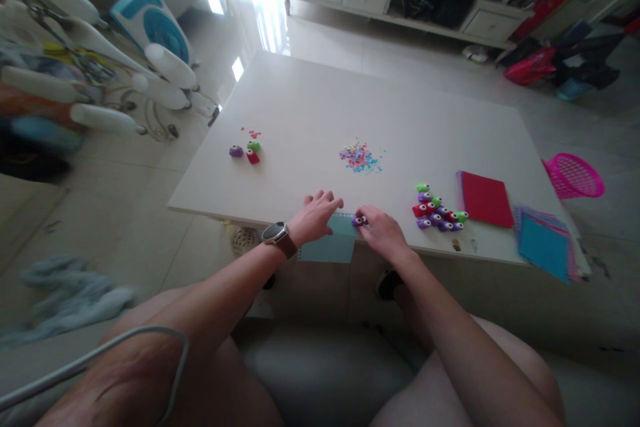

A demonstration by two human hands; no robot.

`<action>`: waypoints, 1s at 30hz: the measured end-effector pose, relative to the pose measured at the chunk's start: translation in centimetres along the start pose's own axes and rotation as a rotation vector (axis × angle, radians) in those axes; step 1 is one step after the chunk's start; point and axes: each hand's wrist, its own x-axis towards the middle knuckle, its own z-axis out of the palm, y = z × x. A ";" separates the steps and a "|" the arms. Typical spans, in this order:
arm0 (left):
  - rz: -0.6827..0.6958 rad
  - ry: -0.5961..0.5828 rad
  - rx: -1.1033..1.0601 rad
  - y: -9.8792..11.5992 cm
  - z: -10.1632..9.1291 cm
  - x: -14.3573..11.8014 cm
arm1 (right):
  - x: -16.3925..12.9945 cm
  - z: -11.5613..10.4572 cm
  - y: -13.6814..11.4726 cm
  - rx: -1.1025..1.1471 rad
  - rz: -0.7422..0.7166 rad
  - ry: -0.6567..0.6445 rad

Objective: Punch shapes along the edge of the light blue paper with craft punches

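Observation:
A light blue sheet of paper (335,245) lies at the table's near edge and hangs partly over it. Small holes run along its far and left sides. My left hand (320,213) rests over the sheet's far left part, fingers spread. At the far right corner of the sheet, my right hand (381,232) is closed on a small purple craft punch (357,221) with an eye-like face. Tiny colourful paper bits (360,157) lie in a heap beyond my hands. To the right, several red, green and purple punches (440,210) stand in a cluster.
Three more punches (251,155) stand at the left beside red paper bits (255,134). A red paper stack (485,199) and a blue-topped stack (544,247) lie at the right. A pink basket (575,175) stands past the table's right edge. A pale cable (183,347) crosses my left arm.

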 end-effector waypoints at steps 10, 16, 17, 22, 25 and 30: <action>0.096 -0.130 -0.074 0.0 -0.3 0.1 | 0.4 0.3 0.5 0.139 0.030 0.002; 0.116 -0.160 -0.092 0.0 -0.3 0.0 | 1.3 0.4 1.1 0.412 0.239 -0.021; 0.117 -0.158 -0.092 0.0 -0.3 0.0 | 1.4 0.3 1.1 0.439 0.257 -0.030; 0.114 -0.135 -0.091 0.1 -0.1 0.1 | 1.6 0.1 1.1 0.523 0.288 -0.050; 0.109 -0.128 -0.088 0.1 0.0 0.1 | 1.6 0.1 1.0 0.544 0.291 -0.044; 0.102 -0.126 -0.081 0.2 -0.1 0.1 | 1.7 0.2 0.9 0.542 0.285 -0.033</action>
